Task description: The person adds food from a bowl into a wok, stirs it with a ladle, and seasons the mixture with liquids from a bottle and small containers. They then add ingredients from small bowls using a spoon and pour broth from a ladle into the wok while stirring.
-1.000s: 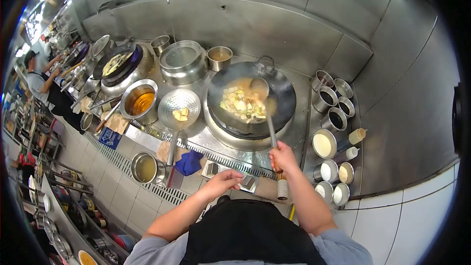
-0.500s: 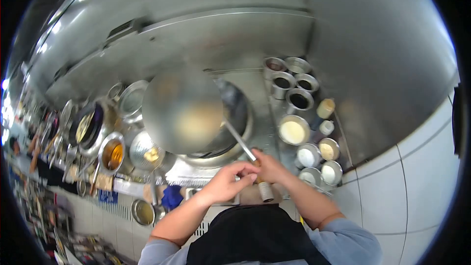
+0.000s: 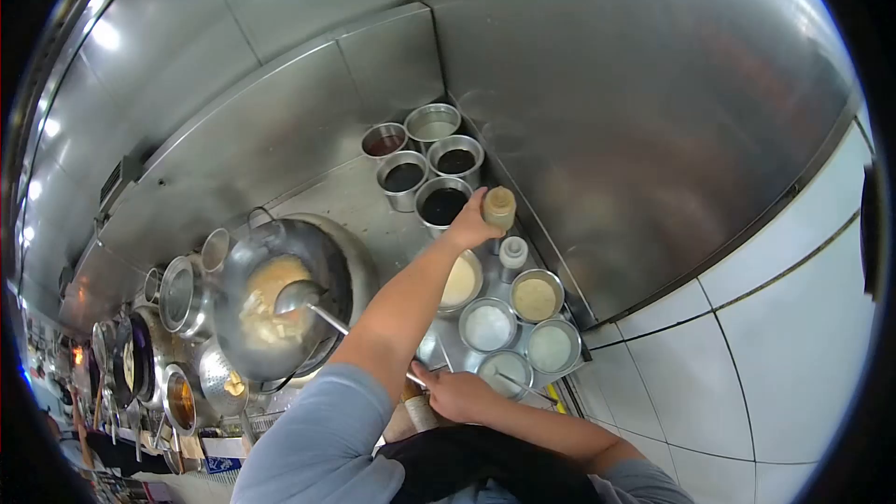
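Observation:
My left hand [image 3: 472,224] stretches across the counter and is closed round a bottle with a tan top [image 3: 500,205], beside the sauce pots. My right hand [image 3: 459,397] is low in front of my apron, closed on the handle of a ladle [image 3: 301,296]. The ladle's bowl rests in the wok [image 3: 238,266], over pale, soupy food [image 3: 271,308]. My left forearm passes above the ladle's shaft and hides part of it. Right by my left hand stands a white-topped squeeze bottle [image 3: 512,253].
Several metal pots of dark liquid, such as this one [image 3: 442,203], stand at the back. Nearer are bowls of white seasoning [image 3: 487,325] and a tan one [image 3: 537,299]. Left of the wok are a strainer [image 3: 217,383] and a pan of orange liquid [image 3: 179,399]. A steel wall [image 3: 644,149] bounds the right.
My left hand has left the ladle's handle and moved forward and right to take hold of the tan-topped bottle. My right hand stays at the ladle. The view has turned right.

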{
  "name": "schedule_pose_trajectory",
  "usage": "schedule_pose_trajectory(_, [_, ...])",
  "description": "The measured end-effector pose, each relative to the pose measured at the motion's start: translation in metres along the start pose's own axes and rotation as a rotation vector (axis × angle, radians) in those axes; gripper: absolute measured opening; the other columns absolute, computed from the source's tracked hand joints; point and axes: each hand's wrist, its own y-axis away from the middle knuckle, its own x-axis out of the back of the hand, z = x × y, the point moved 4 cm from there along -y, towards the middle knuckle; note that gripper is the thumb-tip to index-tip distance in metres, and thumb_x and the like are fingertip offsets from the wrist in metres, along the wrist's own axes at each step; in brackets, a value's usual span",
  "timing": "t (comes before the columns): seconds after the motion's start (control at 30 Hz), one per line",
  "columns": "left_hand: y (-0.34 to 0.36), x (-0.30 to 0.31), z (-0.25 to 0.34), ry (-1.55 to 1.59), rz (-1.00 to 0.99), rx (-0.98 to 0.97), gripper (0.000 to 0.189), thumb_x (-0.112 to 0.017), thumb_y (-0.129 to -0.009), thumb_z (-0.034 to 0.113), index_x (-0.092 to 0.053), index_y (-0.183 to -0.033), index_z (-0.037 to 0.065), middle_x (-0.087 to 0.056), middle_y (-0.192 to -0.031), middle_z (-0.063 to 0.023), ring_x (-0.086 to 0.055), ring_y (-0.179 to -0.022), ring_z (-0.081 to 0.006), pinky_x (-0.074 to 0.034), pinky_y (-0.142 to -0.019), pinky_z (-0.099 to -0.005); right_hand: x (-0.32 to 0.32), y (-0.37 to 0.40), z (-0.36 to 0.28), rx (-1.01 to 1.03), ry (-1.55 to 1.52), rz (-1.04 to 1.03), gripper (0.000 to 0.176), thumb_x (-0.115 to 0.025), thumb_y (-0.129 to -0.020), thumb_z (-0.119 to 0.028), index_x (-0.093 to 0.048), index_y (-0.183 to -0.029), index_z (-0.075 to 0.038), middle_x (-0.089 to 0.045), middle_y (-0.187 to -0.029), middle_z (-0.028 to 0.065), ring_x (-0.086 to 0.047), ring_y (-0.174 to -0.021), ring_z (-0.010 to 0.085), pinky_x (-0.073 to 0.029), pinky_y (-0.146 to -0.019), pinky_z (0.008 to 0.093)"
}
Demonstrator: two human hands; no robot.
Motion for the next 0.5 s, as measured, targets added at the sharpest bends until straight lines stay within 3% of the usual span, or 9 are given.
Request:
schedule_pose_trajectory(0.1, [-0.015,-0.015,0.003,0.167,0.009,-0.047,0.081,-0.080,-0.061,0.022,-0.040,-0.127,-0.002,-0.051,-0.125,-0.0202,-0.052,-0.116,-0.0295,-0.041,-0.098,-0.0336,-0.007,0.002,0.010,0.042,-0.065,0.024,0.065,-0.045,-0.082,-0.013,-0.024,-0.143,-0.006,-0.061,-0.089,0.0224,-0.062,-0.075,0.0384,-0.050,-0.066,0.0492])
schedule_pose_trajectory(0.2, [-0.018,-0.006,0.011,-0.012,0.177,0.030,0.071,-0.081,-0.061,0.023,-0.046,-0.118,0.001,-0.061,-0.110,-0.0159,-0.059,-0.106,-0.0281,-0.045,-0.092,-0.0350,-0.011,0.003,0.013,0.059,-0.095,0.045,0.064,-0.045,-0.082,-0.014,-0.025,-0.143,-0.005,-0.061,-0.087,0.0220,-0.061,-0.074,0.0386,-0.049,-0.065,0.0498])
schedule_pose_trajectory(0.27, [-0.017,0.011,0.020,0.013,0.247,0.024,0.070,-0.081,-0.061,0.023,-0.047,-0.118,0.001,-0.061,-0.111,-0.0157,-0.059,-0.106,-0.0277,-0.045,-0.092,-0.0350,-0.008,0.002,0.013,0.060,-0.086,0.036,0.064,-0.046,-0.082,-0.015,-0.025,-0.142,-0.005,-0.061,-0.086,0.0216,-0.061,-0.074,0.0385,-0.049,-0.065,0.0499])
schedule_pose_trajectory(0.43, [0.025,0.118,0.086,0.006,0.359,-0.114,0.069,-0.082,-0.061,0.026,-0.050,-0.117,0.001,-0.062,-0.110,-0.0127,-0.059,-0.104,-0.0229,-0.045,-0.091,-0.0332,-0.015,-0.007,0.013,-0.030,-0.158,-0.005,0.066,-0.049,-0.083,-0.017,-0.024,-0.143,-0.006,-0.063,-0.090,0.0211,-0.062,-0.079,0.0377,-0.049,-0.071,0.0470])
schedule_pose_trajectory(0.47, [0.060,0.150,0.131,0.080,0.341,-0.075,0.068,-0.082,-0.063,0.026,-0.051,-0.117,0.000,-0.062,-0.110,-0.0111,-0.059,-0.103,-0.0211,-0.045,-0.091,-0.0328,-0.014,-0.008,0.012,0.016,-0.179,0.064,0.065,-0.051,-0.082,-0.017,-0.027,-0.141,-0.006,-0.063,-0.087,0.0209,-0.061,-0.076,0.0376,-0.049,-0.069,0.0469])
schedule_pose_trajectory(0.5, [0.081,0.187,0.145,0.018,0.407,-0.167,0.065,-0.082,-0.065,0.026,-0.053,-0.117,0.000,-0.062,-0.110,-0.0099,-0.059,-0.102,-0.0191,-0.046,-0.091,-0.0328,-0.014,-0.009,0.009,0.008,-0.194,0.100,0.062,-0.051,-0.081,-0.017,-0.033,-0.139,-0.006,-0.063,-0.081,0.0210,-0.061,-0.073,0.0383,-0.048,-0.067,0.0473])
